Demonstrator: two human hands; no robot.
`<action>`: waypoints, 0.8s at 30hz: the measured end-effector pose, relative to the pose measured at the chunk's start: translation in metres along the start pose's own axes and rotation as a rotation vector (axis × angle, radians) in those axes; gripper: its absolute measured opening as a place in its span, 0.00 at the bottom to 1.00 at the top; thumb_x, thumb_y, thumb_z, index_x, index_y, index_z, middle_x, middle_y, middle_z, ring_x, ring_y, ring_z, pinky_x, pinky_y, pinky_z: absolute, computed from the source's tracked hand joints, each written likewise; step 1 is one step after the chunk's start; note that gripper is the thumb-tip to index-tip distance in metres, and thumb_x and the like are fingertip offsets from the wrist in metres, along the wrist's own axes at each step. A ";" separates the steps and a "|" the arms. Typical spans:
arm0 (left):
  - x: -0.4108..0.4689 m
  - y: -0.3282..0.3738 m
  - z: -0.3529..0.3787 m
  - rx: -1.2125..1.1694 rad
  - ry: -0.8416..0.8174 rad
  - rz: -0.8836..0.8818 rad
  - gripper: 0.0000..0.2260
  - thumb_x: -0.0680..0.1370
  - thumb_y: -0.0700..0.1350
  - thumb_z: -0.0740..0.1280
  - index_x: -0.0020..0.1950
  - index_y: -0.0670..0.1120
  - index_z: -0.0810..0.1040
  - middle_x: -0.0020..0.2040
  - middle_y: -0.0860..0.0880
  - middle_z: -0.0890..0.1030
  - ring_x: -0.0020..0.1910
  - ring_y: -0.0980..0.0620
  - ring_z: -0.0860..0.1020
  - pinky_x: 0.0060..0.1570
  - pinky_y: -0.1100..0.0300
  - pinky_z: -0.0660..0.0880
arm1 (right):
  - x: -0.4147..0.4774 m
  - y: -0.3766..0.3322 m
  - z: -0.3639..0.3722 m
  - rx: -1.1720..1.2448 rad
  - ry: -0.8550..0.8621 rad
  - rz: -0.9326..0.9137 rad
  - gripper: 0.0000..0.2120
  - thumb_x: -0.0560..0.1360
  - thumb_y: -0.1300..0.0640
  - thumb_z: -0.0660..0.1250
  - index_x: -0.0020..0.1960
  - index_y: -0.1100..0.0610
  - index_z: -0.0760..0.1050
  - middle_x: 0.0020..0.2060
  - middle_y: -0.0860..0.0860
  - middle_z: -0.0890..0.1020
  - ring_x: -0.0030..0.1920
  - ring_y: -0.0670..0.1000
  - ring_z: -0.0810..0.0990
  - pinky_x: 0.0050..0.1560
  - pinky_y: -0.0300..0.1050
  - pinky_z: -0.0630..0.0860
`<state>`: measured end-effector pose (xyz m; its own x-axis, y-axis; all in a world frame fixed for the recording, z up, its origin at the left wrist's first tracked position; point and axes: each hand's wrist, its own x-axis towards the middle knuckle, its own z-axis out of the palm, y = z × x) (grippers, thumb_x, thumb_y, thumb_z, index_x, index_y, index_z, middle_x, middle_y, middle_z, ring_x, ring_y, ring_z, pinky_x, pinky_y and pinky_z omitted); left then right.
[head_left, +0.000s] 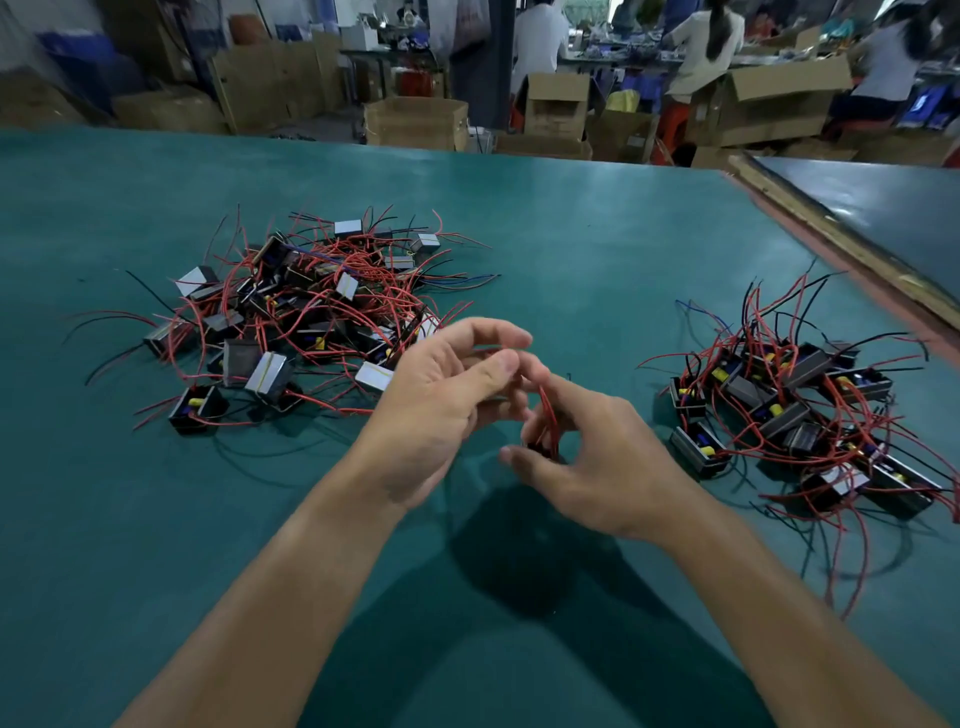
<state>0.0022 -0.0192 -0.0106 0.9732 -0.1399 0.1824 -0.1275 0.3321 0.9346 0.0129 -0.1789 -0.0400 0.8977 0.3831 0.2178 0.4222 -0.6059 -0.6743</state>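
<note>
The small black module (537, 448) sat just above the green table (571, 249), near its middle, between the two hands. The right hand (597, 462) gripped it, thumb under and fingers curled over it, mostly hiding it. Its red wires (546, 410) rose in a bunch through that grip. The left hand (441, 395) came in beside them, fingers bent and thumb close to the fingertips at the wires' upper ends. I could not tell whether it pinched them.

A tangled left pile (301, 317) of the same modules lay near the left hand, and a right pile (800, 410) lay well apart on the other side. Bare mat stretched between the piles and towards the person. A wooden strip (831, 234) edged the table at the far right.
</note>
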 end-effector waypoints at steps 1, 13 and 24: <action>-0.001 -0.001 0.002 0.023 -0.018 -0.021 0.06 0.80 0.34 0.59 0.52 0.40 0.74 0.38 0.47 0.82 0.32 0.54 0.76 0.37 0.62 0.77 | -0.001 -0.002 0.003 0.013 0.007 -0.034 0.17 0.71 0.46 0.73 0.57 0.44 0.73 0.37 0.43 0.80 0.39 0.47 0.80 0.49 0.49 0.78; 0.006 -0.005 -0.015 0.924 0.280 -0.019 0.10 0.76 0.35 0.59 0.50 0.49 0.74 0.48 0.49 0.79 0.42 0.49 0.77 0.46 0.53 0.74 | 0.008 0.007 0.012 0.199 0.185 0.059 0.08 0.78 0.57 0.68 0.43 0.50 0.84 0.38 0.44 0.86 0.39 0.46 0.83 0.46 0.46 0.79; 0.002 -0.016 -0.026 1.470 0.328 -0.288 0.14 0.76 0.39 0.60 0.61 0.44 0.66 0.61 0.42 0.72 0.63 0.40 0.66 0.60 0.45 0.68 | 0.014 0.012 -0.012 0.337 0.517 0.107 0.11 0.81 0.60 0.64 0.42 0.50 0.78 0.36 0.39 0.85 0.29 0.40 0.78 0.34 0.29 0.72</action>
<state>0.0109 -0.0010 -0.0333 0.9701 0.2354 0.0589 0.1886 -0.8843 0.4272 0.0320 -0.1895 -0.0367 0.9135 -0.1055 0.3930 0.3392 -0.3364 -0.8785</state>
